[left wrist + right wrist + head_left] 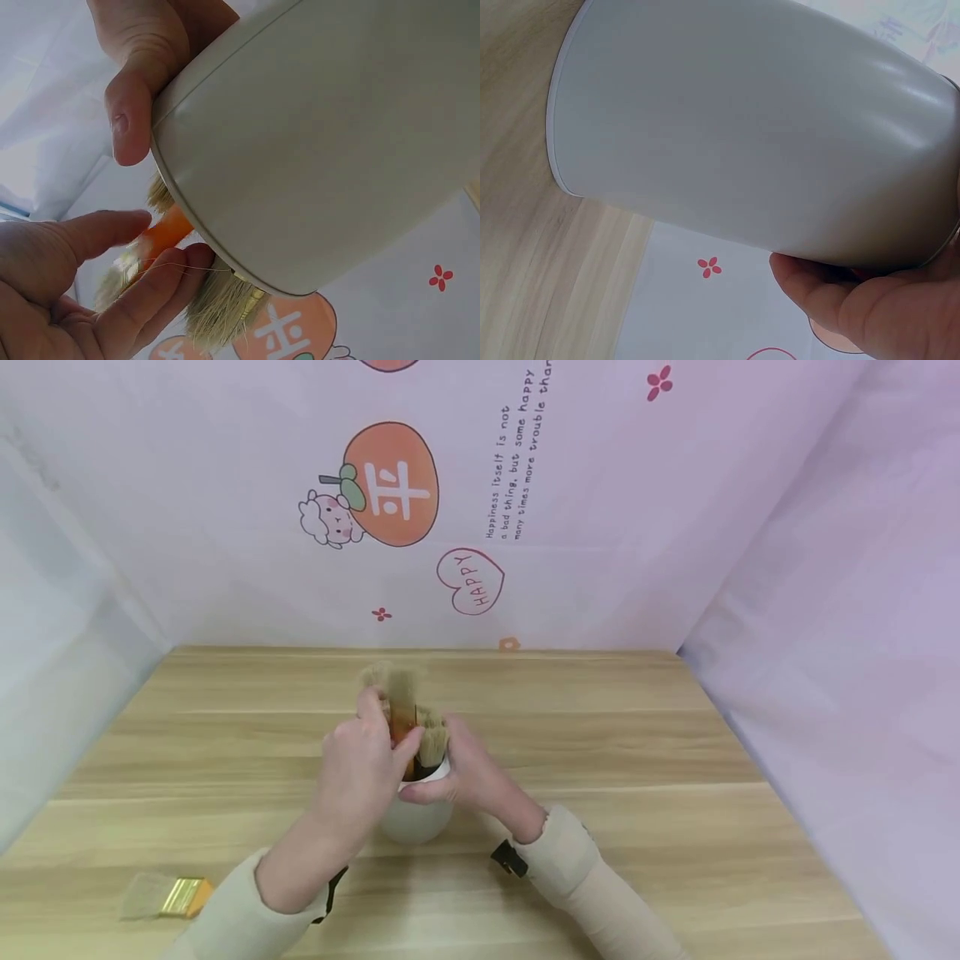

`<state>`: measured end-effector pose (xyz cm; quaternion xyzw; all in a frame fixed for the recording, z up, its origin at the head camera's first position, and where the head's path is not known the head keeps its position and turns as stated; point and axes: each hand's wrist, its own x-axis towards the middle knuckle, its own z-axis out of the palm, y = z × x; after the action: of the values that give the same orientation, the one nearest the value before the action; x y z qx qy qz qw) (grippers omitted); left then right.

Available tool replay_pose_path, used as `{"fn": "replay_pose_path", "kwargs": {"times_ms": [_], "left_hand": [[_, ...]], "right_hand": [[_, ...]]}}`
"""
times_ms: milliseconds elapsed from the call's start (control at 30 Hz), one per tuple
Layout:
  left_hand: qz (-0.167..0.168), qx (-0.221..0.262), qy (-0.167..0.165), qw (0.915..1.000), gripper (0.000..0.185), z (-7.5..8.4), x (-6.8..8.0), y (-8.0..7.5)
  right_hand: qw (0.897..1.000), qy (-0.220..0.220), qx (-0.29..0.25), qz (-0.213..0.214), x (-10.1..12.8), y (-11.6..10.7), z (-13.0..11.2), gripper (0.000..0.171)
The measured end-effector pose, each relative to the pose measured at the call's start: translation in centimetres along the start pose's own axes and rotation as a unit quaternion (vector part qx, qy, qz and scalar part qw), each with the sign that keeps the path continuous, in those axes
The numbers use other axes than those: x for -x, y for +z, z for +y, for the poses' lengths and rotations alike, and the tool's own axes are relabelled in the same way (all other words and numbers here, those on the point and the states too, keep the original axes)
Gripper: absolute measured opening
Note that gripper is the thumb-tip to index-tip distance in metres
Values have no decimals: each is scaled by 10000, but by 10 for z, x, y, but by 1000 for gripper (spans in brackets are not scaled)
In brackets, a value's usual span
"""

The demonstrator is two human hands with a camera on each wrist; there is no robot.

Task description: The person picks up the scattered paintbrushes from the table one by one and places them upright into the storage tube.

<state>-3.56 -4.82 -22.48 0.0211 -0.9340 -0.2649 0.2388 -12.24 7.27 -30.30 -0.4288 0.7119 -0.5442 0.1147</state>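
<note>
A smooth pale grey cylindrical container (416, 820) stands on the wooden table with several bristle paintbrushes (434, 745) in it, bristles up. My right hand (476, 772) grips it near the rim, thumb at the front and fingers around the far side. Over the opening, my left hand (358, 766) pinches a paintbrush (402, 695), blurred in the head view. Its orange handle (168, 229) shows between thumb and fingers in the left wrist view, the lower end hidden inside the container. Other bristles (223, 306) poke out right beside the left fingers.
Near the left forearm a loose paintbrush (185, 897) lies on the wooden table (645, 827), its handle partly covered by the sleeve. A printed white cloth (600, 560) hangs behind the table, with white sheets at both sides.
</note>
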Motion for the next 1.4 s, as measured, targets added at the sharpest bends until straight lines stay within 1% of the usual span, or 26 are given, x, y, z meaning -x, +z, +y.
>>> {"fn": "replay_pose_path", "kwargs": {"times_ms": [67,200,300,400,533,800,933,1033,1167,1400], "left_hand": [[17,109,68,9999,48,-2,0,0],[364,199,324,9986,51,-5,0,-2],[582,193,344,9975,52,-6,0,-5],[691,192,364,9968,53,-7,0,-7],[721,227,358,9965,53,-8,1,-8],[779,286,253,9962,52,-11,2,-12],[826,253,399,9955,49,-13,2,-13],[856,229,542,9946,42,-12,2,-14],[882,242,624,9939,34,-11,2,-14],[974,166,686,9927,35,-17,2,-13]], "right_hand": [[9999,-71,-73,-52,0,0,1,55],[9998,-156,-70,-63,-2,1,3,58],[9999,-129,-22,-21,-2,1,4,63],[10000,-68,33,-6,-2,2,4,67],[10000,7,83,21,-1,2,4,69],[9999,113,69,84,-2,2,4,66],[9999,113,80,84,-2,1,4,68],[9998,138,102,86,-2,0,3,68],[9996,200,145,126,-2,0,3,68],[9994,305,136,134,-2,1,1,67]]}}
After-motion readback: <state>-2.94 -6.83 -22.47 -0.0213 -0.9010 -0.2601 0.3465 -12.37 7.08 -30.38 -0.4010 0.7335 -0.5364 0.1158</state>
